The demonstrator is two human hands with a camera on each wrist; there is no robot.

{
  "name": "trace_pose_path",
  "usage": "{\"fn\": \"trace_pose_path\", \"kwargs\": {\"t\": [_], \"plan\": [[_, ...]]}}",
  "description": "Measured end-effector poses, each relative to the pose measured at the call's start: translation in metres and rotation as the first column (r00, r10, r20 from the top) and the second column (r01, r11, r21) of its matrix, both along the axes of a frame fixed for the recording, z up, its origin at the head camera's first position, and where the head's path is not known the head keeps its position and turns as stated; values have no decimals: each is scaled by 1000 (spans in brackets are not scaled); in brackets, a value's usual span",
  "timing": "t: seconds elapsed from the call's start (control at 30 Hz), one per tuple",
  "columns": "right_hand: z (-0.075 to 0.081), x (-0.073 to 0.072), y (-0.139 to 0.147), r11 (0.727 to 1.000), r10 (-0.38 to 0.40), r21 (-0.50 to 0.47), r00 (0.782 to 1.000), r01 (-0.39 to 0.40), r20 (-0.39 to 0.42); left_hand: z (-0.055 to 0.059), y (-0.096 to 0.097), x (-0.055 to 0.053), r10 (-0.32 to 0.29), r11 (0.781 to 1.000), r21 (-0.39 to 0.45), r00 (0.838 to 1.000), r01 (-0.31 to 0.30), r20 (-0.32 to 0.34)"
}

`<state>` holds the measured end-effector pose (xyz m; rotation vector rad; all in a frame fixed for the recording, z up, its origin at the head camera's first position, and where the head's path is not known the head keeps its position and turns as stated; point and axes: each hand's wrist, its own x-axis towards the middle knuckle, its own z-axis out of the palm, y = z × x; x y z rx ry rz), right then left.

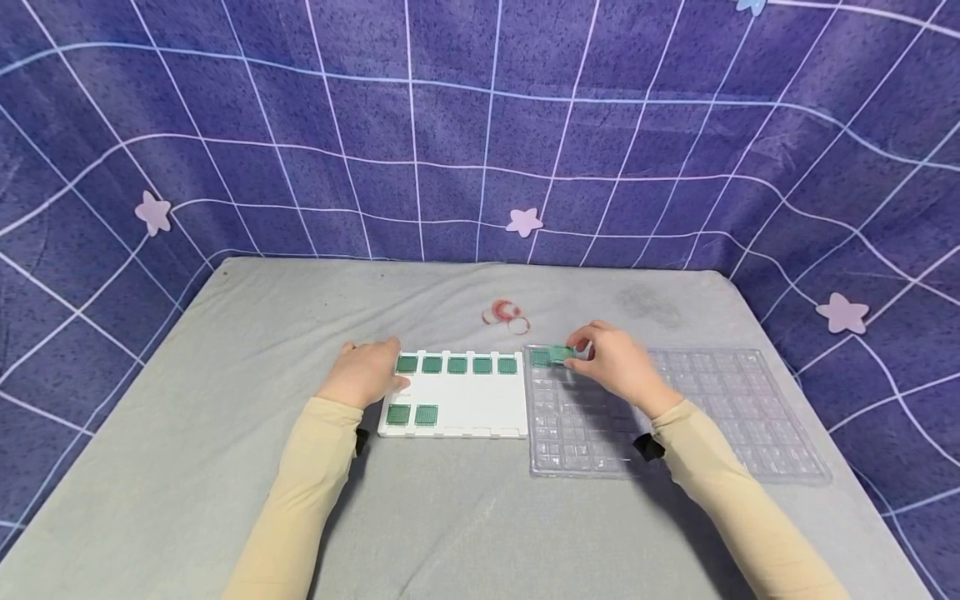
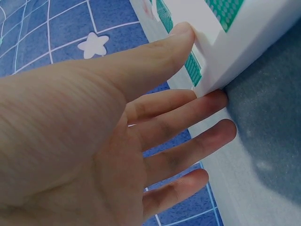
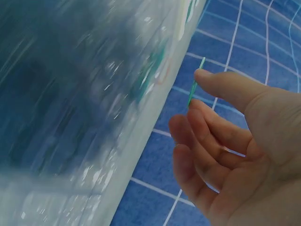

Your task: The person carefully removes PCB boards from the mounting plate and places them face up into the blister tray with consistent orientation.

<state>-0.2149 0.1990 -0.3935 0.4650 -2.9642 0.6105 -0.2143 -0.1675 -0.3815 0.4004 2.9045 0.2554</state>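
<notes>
My left hand grips the left end of a white tray, its thumb on top and fingertips at the outer edge. Several small green circuit boards sit in the tray's back row, and two more lie at its front left. Between thumb and index finger, my right hand pinches a thin green circuit board. That board is over the back left of a clear plastic tray, seen edge-on in the right wrist view. Another green circuit board lies in the clear tray's back-left corner.
The clear tray has rows of square pockets and stands right beside the white one. Both lie on a grey cloth-covered table. Red ring marks show on the cloth behind them. A purple gridded curtain with stars surrounds the table.
</notes>
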Motion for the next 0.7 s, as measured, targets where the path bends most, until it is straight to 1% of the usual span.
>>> {"fn": "trace_pose_path", "kwargs": {"t": [0.37, 0.7], "plan": [[-8, -7, 28, 1000, 13, 1, 1000, -13, 2, 1, 1, 2, 2, 1000, 2, 1000, -1, -8], [-16, -14, 42, 999, 20, 27, 999, -21, 29, 3, 1, 4, -2, 1000, 0, 1000, 2, -21]]}}
